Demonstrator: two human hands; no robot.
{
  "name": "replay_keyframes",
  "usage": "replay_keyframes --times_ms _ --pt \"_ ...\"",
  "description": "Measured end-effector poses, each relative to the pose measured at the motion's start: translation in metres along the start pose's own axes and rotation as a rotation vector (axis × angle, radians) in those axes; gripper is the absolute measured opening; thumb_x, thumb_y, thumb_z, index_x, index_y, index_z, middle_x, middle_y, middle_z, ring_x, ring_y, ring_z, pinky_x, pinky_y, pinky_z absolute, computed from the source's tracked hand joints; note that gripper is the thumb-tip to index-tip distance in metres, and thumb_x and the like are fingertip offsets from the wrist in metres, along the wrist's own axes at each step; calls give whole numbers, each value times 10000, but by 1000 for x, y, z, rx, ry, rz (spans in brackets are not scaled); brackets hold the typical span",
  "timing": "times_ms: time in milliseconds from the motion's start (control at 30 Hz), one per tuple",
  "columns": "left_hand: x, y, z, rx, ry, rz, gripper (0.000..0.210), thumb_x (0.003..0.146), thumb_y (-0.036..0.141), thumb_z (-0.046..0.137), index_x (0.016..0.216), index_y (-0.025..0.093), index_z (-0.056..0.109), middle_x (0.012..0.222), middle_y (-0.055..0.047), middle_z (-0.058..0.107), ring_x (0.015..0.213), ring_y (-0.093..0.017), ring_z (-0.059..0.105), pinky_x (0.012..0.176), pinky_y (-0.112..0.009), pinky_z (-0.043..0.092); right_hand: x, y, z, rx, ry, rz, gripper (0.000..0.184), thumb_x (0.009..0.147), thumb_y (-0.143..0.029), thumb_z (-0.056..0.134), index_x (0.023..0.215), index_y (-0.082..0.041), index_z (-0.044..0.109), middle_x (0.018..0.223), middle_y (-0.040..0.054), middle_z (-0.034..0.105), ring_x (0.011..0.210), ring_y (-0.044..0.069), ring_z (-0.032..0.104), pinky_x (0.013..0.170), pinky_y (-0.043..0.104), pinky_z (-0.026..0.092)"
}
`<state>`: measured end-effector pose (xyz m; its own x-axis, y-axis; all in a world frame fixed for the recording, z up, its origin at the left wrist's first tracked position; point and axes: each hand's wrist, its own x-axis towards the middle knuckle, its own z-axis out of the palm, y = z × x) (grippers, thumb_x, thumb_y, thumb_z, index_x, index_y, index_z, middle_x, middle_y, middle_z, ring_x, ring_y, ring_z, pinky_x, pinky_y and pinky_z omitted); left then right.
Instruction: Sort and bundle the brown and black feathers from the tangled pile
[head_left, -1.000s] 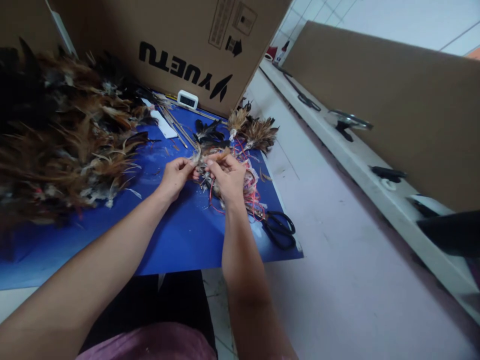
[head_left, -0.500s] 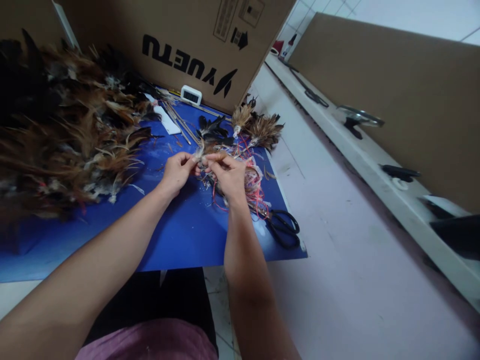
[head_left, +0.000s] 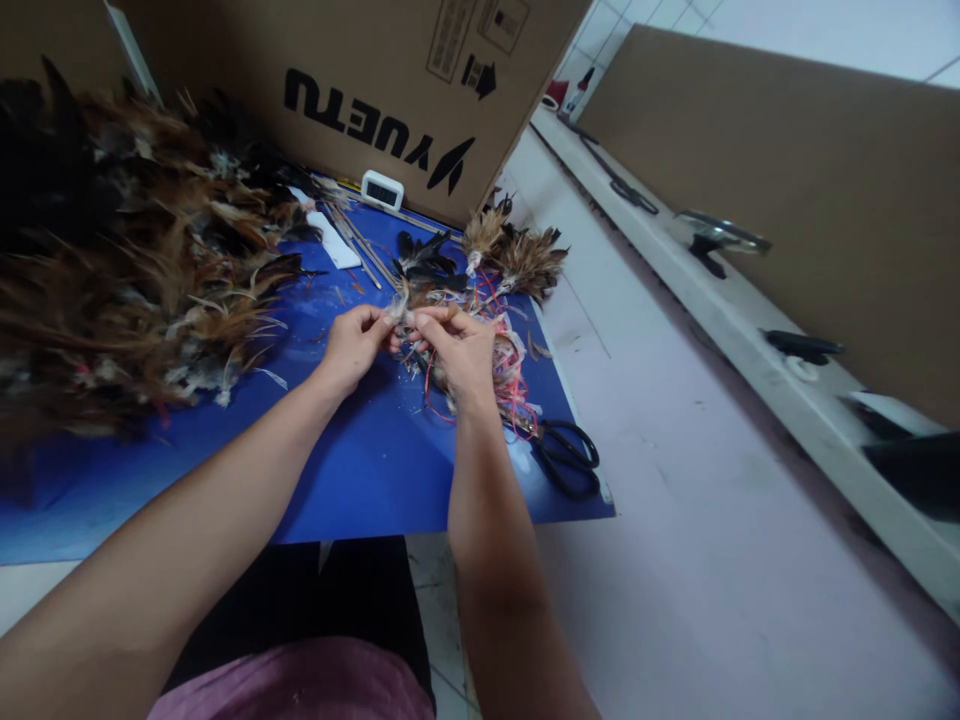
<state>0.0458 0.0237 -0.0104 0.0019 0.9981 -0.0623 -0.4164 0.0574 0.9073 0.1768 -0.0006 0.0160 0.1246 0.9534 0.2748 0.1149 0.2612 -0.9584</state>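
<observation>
Over the blue table top (head_left: pixel 360 480), my left hand (head_left: pixel 354 345) pinches a small pale feather (head_left: pixel 403 300) between thumb and fingertips. My right hand (head_left: pixel 459 350) is closed at the same feather from the other side, its thumb and forefinger meeting the left fingertips. Just beyond lie black feathers (head_left: pixel 424 255). A tangle of red and white plastic string (head_left: pixel 511 365) sits beside and partly beneath my right hand. Scissors with black handles (head_left: pixel 566 455) rest to the right of my right wrist, their blades partly hidden by the string.
A large heap of brown and black feathers (head_left: pixel 165 270) covers the table's left. Tied feather bunches (head_left: pixel 529 260) lie at the back right. Thin sticks (head_left: pixel 360 245), a white strip (head_left: pixel 334 240) and a small digital clock (head_left: pixel 382 190) lie before a cardboard box (head_left: pixel 352 60).
My right hand has shifted slightly, its fingers adjusting at the feather. My left hand stays almost still, and the things on the table have not moved.
</observation>
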Motion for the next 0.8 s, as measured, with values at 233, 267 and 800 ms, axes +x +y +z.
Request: replay_keyframes --times_ms 233,267,800 --pt "4 -5 -2 129 -20 90 207 808 86 631 611 149 616 491 -5 615 446 -116 557 510 -209 439 0 4 -1 -214 66 -123 112 794 -265 653 880 -212 700 791 -1 690 703 144 634 678 289 518" --pt "4 -6 -3 146 -23 105 209 810 88 626 612 151 615 492 -6 616 446 -117 557 511 -211 438 -1 3 -1 -274 61 -154 116 804 -262 643 897 -219 700 814 0 695 713 146 628 696 293 514" --pt "5 -11 -10 518 -78 326 142 819 267 626 710 177 612 555 5 644 534 -146 586 587 -250 438 -4 5 2 -706 -10 -387 170 881 -187 509 963 -218 655 920 33 715 866 178 660 825 301 490"
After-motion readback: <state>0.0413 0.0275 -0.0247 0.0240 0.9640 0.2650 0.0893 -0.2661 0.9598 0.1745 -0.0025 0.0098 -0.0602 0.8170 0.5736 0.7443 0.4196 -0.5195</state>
